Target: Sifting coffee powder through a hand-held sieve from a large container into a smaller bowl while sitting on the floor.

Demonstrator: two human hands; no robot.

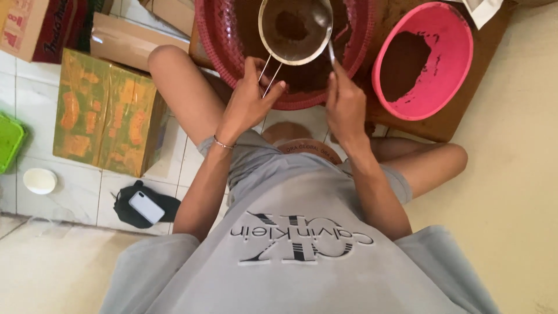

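My left hand [251,96] grips the wire handle of a round metal sieve [294,30] that holds brown powder. The sieve hangs over a large dark red woven basket [232,40] with more brown powder inside. My right hand [345,104] holds a metal spoon [325,29] by its handle, the bowl of the spoon resting inside the sieve at its right rim. A thin bracelet circles my left wrist. I sit on the floor with my knees spread around the basket.
A pink plastic bowl [433,58] with brown powder stands to the right on a brown board [459,125]. Cardboard boxes [107,113] stack at the left. A white phone [146,206] on a black pouch, a white lid [39,181] and a green container [9,139] lie on the tiled floor.
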